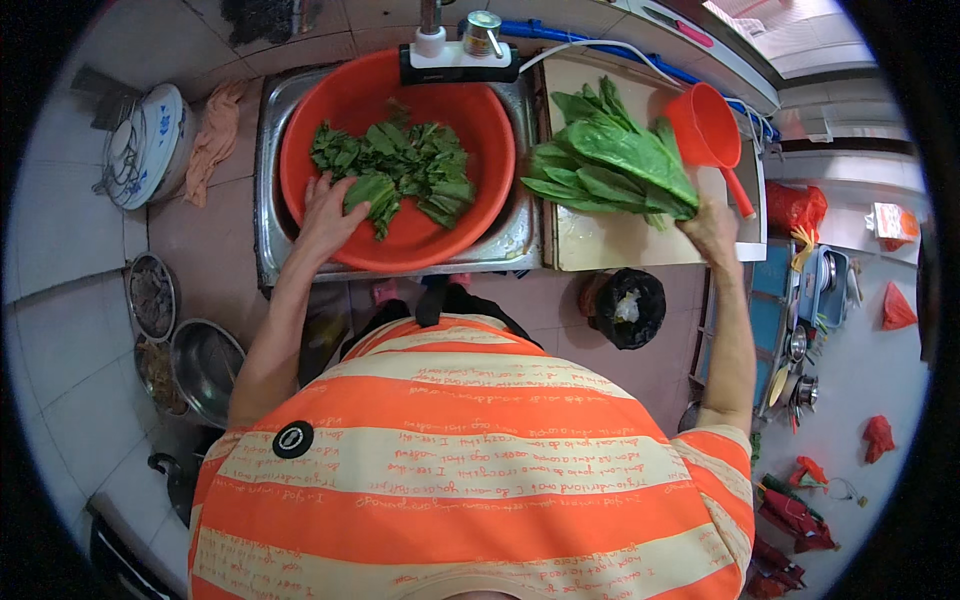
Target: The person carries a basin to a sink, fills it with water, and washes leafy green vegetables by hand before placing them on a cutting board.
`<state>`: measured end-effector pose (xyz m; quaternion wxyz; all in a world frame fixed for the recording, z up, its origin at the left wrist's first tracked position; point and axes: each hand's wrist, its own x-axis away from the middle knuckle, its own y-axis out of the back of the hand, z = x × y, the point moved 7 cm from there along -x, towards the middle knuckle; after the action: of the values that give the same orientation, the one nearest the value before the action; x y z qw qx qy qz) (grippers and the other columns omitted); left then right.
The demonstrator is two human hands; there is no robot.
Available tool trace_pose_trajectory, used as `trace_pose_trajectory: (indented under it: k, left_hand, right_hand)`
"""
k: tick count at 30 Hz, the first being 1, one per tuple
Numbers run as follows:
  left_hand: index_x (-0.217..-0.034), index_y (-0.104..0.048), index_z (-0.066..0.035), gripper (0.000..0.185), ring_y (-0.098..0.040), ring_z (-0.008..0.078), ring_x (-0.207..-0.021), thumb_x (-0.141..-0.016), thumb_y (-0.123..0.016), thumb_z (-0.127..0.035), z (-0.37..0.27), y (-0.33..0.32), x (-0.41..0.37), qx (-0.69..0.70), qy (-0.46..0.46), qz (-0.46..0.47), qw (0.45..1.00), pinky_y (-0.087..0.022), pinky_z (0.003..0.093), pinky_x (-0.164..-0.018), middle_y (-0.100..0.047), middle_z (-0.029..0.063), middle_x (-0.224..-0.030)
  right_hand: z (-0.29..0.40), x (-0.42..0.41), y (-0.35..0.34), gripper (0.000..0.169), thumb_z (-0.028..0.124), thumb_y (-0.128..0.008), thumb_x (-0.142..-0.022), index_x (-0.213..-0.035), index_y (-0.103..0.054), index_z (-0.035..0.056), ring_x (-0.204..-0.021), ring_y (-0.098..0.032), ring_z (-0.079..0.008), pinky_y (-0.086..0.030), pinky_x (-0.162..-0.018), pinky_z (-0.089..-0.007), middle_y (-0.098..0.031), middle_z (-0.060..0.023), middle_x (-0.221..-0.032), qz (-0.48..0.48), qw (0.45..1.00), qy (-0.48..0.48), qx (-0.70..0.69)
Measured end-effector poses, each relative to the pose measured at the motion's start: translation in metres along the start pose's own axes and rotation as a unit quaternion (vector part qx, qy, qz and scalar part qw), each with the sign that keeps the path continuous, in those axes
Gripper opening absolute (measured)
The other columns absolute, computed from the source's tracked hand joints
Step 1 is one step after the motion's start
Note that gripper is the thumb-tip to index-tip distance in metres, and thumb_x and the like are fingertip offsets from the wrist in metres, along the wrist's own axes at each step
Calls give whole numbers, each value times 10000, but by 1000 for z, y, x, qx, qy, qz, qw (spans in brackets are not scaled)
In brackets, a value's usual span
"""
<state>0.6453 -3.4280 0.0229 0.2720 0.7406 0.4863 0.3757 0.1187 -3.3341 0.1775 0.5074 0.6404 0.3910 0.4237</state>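
My left hand (pixel 330 214) reaches over the near left rim of a red plastic basin (pixel 491 210), its fingers at a green leaf among the torn leafy greens (pixel 397 161) inside. Whether the fingers grip that leaf cannot be told. The basin sits in a stainless steel sink (pixel 529 225). On the right, my right hand (pixel 705 225) is closed around the stem end of a bunch of long leafy greens (pixel 615 161), whose leaves point left over a pale board (pixel 592 244). A red plastic dipper (pixel 705 124) lies just beyond that hand.
A faucet (pixel 430 37) and a white-and-black fixture (pixel 459 64) overhang the basin's far rim. An orange cloth (pixel 214 142) and a blue-patterned white enamel basin (pixel 154 146) stand left. Below the board is a black-lined bin (pixel 631 307). Metal bowls (pixel 206 367) sit lower left.
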Motion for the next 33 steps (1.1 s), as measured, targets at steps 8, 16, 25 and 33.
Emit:
trace_pose_trajectory:
  k: [8,16,25,33]
  left_hand:
    - [-1289,-488,-48,572,-182,463,-1338,-827,-594,-367,2,1,4,37,-28,10,999,-194,492,-1094,-274,299,-1415]
    - [-1209,-533,32,532,-471,327,-1182,-849,-588,-355,-5,38,15,130,-93,-8,987,-353,398,-1009,-512,229,-1243]
    - [-1397,-324,-35,841,-425,220,-1257,-743,-752,-345,-138,162,60,238,-347,23,907,-328,381,-1057,-444,158,-1358]
    - [-1247,-467,-29,733,-554,269,-1097,-673,-798,-342,-183,133,27,279,-360,-105,884,-438,359,-946,-578,162,-1161]
  right_hand:
    - [58,5,120,323,288,-699,-709,-936,-579,94,-780,-632,-365,-486,-651,-461,-645,-171,-799,-58,987,89,122]
    - [140,32,197,300,287,-709,-737,-839,-544,58,-730,-619,-349,-462,-627,-450,-611,-166,-741,-90,946,219,222]
    - [306,63,214,165,132,-722,-670,-777,-631,47,-686,-629,-293,-488,-645,-397,-614,-136,-689,-48,893,368,256]
    - [396,63,195,348,179,-786,-654,-960,-662,69,-974,-591,-216,-461,-817,-403,-637,-86,-1004,-179,819,499,221]
